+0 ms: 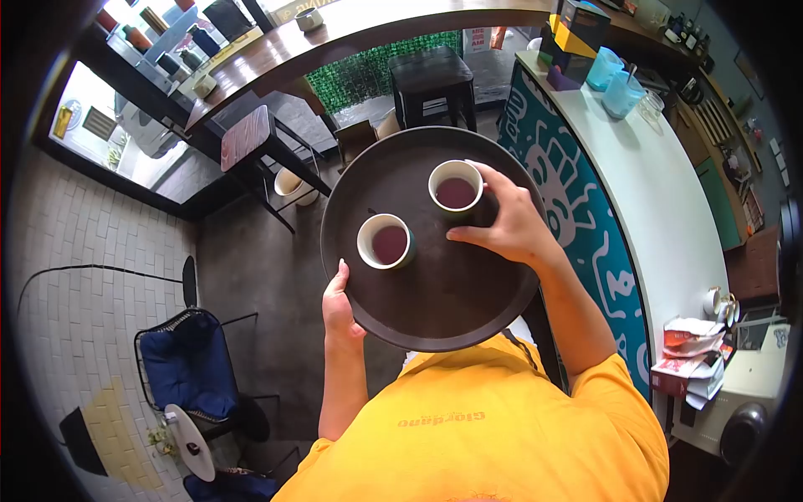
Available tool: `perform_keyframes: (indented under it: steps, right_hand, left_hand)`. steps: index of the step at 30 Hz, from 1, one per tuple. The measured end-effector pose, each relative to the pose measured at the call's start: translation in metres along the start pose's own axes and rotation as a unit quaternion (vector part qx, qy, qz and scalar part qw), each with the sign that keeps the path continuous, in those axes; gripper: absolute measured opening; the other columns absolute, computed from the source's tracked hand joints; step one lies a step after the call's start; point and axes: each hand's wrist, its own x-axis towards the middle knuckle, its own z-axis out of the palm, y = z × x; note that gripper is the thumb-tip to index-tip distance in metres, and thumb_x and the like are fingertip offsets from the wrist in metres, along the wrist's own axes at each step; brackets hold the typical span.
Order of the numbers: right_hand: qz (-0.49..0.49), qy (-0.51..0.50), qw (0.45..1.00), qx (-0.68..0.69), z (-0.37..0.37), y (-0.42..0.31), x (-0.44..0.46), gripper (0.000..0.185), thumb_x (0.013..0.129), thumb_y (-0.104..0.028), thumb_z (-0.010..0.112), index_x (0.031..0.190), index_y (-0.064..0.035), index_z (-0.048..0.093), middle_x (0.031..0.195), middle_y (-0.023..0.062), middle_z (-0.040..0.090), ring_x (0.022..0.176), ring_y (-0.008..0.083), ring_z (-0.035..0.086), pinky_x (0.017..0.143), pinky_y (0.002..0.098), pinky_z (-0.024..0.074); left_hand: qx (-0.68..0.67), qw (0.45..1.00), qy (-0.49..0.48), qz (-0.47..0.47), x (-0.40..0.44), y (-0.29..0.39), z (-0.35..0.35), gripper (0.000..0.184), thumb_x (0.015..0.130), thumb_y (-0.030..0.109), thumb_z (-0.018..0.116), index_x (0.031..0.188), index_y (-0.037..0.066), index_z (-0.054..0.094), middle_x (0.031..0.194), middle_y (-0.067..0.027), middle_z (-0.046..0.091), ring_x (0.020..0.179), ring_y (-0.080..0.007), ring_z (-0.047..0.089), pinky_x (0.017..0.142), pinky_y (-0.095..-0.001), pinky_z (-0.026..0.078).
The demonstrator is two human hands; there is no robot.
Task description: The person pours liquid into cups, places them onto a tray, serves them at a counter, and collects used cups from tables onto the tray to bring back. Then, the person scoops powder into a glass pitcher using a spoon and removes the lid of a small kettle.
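A round dark brown serving tray (435, 309) is held up in front of my yellow shirt. My left hand (339, 308) grips its left rim, thumb on the edge and the other fingers hidden underneath. Two paper cups with dark purplish liquid stand upright on it. Around the right-hand paper cup (457, 189) curls my right hand (512, 222), fingers behind it and thumb at its near side. The left-hand paper cup (386, 242) stands apart from both hands, near the tray's left side.
To the right runs a white counter (669, 192) with blue cups (621, 94) and red-and-white packets (690, 356). Ahead are a wooden bar top (351, 38), a black stool (431, 79) and a wooden-seated stool (248, 138). A blue-cushioned chair (188, 364) and small round table (189, 443) stand lower left.
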Motion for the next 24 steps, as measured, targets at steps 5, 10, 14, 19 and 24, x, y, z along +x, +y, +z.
perform_keyframes:
  steps: [5, 10, 14, 19, 24]
  right_hand:
    - [-0.05, -0.005, 0.999, 0.003, 0.014, 0.033, 0.094, 0.077, 0.063, -0.033, 0.09, 0.126, -0.0045, 0.056, 0.117, 0.015, 0.066, 0.106, 0.0273, 0.065, 0.094, 0.0352, 0.0497]
    - [-0.054, -0.011, 0.994, 0.091, 0.014, 0.081, 0.187, 0.066, 0.064, -0.03, 0.089, 0.118, -0.0035, 0.061, 0.107, 0.0128, 0.069, 0.1, 0.0254, 0.067, 0.09, 0.0348, 0.0517]
    - [-0.071, 0.002, 0.99, 0.123, -0.002, 0.11, 0.27, 0.061, 0.065, -0.028, 0.089, 0.114, -0.0041, 0.063, 0.103, 0.011, 0.07, 0.095, 0.0221, 0.068, 0.087, 0.0334, 0.053]
    - [-0.091, 0.031, 0.983, 0.154, -0.042, 0.128, 0.371, 0.055, 0.065, -0.023, 0.09, 0.111, -0.0036, 0.065, 0.099, 0.0072, 0.071, 0.092, 0.0143, 0.067, 0.084, 0.0301, 0.0526]
    - [-0.046, 0.084, 0.985, 0.146, -0.08, 0.159, 0.488, 0.058, 0.065, -0.029, 0.09, 0.112, -0.0034, 0.067, 0.099, 0.0068, 0.072, 0.091, 0.0126, 0.067, 0.083, 0.0294, 0.0535]
  left_hand:
    - [0.018, 0.999, 0.013, 0.039, 0.07, 0.029, 0.02, 0.045, 0.104, 0.034, 0.04, 0.128, -0.001, 0.054, 0.125, -0.0178, 0.062, 0.11, -0.0332, 0.063, 0.098, -0.0454, 0.051]
    - [-0.004, 0.998, 0.005, 0.055, 0.156, 0.045, 0.048, 0.045, 0.104, 0.034, 0.04, 0.13, -0.001, 0.053, 0.126, -0.0175, 0.062, 0.111, -0.033, 0.063, 0.098, -0.0455, 0.051]
    - [-0.022, 0.996, 0.024, 0.081, 0.218, 0.057, 0.085, 0.046, 0.104, 0.034, 0.04, 0.132, -0.001, 0.052, 0.128, -0.0174, 0.06, 0.113, -0.0325, 0.062, 0.099, -0.0454, 0.05]
    - [-0.042, 0.994, 0.025, 0.093, 0.28, 0.073, 0.114, 0.047, 0.104, 0.035, 0.04, 0.133, 0.0, 0.051, 0.13, -0.0171, 0.059, 0.115, -0.0322, 0.06, 0.101, -0.045, 0.049]
    - [-0.051, 0.992, 0.047, 0.107, 0.312, 0.096, 0.134, 0.048, 0.104, 0.036, 0.039, 0.134, -0.001, 0.049, 0.13, -0.0181, 0.059, 0.116, -0.0331, 0.06, 0.101, -0.0457, 0.048]
